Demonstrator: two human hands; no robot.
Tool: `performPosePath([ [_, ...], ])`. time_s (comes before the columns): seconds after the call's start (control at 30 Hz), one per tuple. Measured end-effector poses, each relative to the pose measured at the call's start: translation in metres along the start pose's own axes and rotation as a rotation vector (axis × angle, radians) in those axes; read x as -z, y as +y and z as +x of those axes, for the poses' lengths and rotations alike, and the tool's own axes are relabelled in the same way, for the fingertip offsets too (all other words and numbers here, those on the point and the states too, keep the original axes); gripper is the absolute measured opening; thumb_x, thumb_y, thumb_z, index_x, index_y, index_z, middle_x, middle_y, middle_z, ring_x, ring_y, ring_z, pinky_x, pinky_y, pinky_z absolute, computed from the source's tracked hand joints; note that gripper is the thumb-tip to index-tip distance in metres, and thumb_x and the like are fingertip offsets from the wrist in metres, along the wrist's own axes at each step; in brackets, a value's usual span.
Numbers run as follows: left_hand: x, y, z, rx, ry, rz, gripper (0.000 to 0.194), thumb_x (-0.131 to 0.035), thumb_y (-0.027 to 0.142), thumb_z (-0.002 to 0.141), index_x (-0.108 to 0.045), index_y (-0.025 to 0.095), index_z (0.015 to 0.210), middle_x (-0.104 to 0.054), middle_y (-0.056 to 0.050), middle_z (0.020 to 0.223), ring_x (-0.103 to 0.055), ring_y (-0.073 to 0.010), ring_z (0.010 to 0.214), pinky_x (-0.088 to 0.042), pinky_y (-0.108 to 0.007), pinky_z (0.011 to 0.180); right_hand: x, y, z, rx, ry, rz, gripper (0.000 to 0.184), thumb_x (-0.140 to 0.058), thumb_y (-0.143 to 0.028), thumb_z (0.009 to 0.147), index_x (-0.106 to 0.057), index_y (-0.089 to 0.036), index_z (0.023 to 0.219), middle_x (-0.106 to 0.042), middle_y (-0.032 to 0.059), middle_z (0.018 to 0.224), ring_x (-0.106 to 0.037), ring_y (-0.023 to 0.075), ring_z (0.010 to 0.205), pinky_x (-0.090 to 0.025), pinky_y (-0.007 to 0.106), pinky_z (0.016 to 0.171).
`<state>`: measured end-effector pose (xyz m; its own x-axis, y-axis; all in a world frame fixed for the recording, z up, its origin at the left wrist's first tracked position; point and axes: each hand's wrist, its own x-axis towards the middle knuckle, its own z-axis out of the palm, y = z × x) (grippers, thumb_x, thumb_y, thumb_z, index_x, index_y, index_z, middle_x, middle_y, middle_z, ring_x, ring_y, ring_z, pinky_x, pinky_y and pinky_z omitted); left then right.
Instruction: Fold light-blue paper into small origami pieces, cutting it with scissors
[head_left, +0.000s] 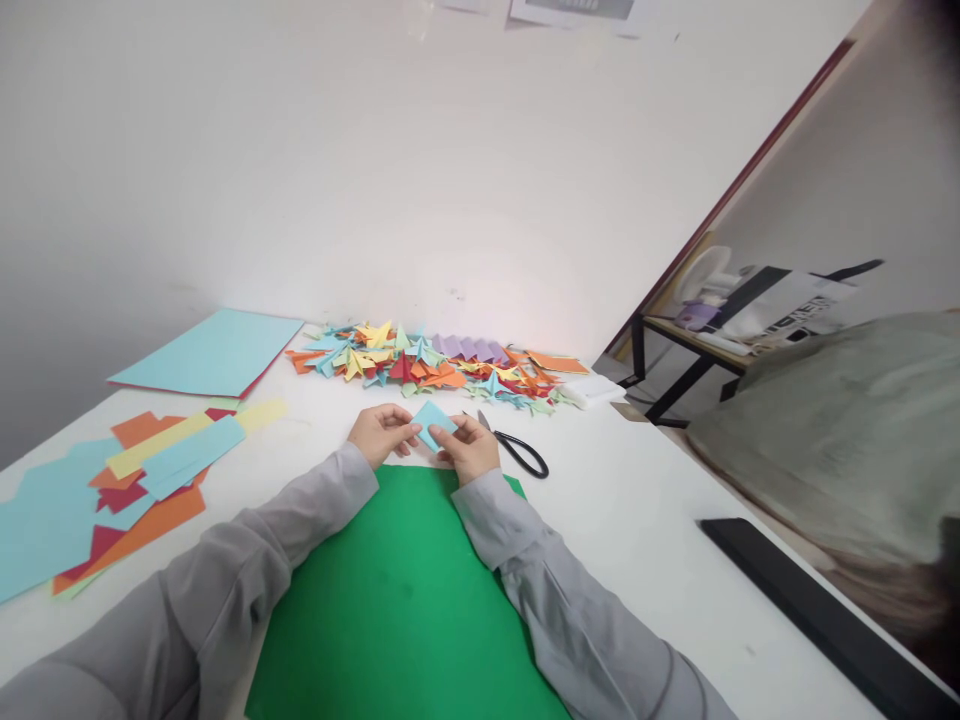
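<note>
A small piece of light blue paper (433, 421), turned cornerwise like a diamond, is held up between both hands. My left hand (384, 433) pinches its left corner between thumb and fingers. On the other side, my right hand (471, 447) grips the right part, its thumb lying over the front. Both hands are just beyond the far edge of a green sheet (397, 590) on the white table. Scissors (523, 453) with black handles lie close to the right hand, their blades partly hidden behind it.
Folded paper shapes (420, 365) in many colours are heaped along the wall. Large light blue sheets (217, 350) lie at the back left, with paper offcuts (150, 470) nearer. A white object (590, 390) sits right of the heap. A long black bar (810, 610) lies along the right edge.
</note>
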<state>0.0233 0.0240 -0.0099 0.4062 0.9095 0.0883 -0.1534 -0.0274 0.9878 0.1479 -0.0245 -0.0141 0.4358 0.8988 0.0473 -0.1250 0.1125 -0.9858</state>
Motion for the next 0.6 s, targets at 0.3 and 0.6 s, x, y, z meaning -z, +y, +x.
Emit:
performPosePath([
  [0.3,0.0015,0.0009,-0.0001,-0.027,-0.002,-0.044,0.032,-0.07,0.027,0.048,-0.054,0.011,0.071,-0.057,0.0,0.055,-0.052,-0.0093,0.043,-0.045,-0.023,0.041,-0.0003,0.0001,-0.0015,0.007,-0.117,-0.042,0.032,-0.07,-0.03,0.043,-0.056,-0.018,0.07,-0.055,-0.005,0.055,-0.044,0.0069,0.039,-0.038,0.02,0.035],
  [0.6,0.0034,-0.0006,0.002,-0.071,0.001,-0.036,0.023,-0.069,0.025,0.05,-0.063,0.012,0.068,-0.055,0.001,0.051,-0.048,-0.007,0.045,-0.041,-0.019,0.044,-0.0029,-0.0043,-0.0074,0.07,-0.137,-0.06,0.024,-0.067,-0.038,0.051,-0.057,-0.017,0.059,-0.051,-0.0047,0.045,-0.042,0.007,0.038,-0.035,0.02,0.035],
])
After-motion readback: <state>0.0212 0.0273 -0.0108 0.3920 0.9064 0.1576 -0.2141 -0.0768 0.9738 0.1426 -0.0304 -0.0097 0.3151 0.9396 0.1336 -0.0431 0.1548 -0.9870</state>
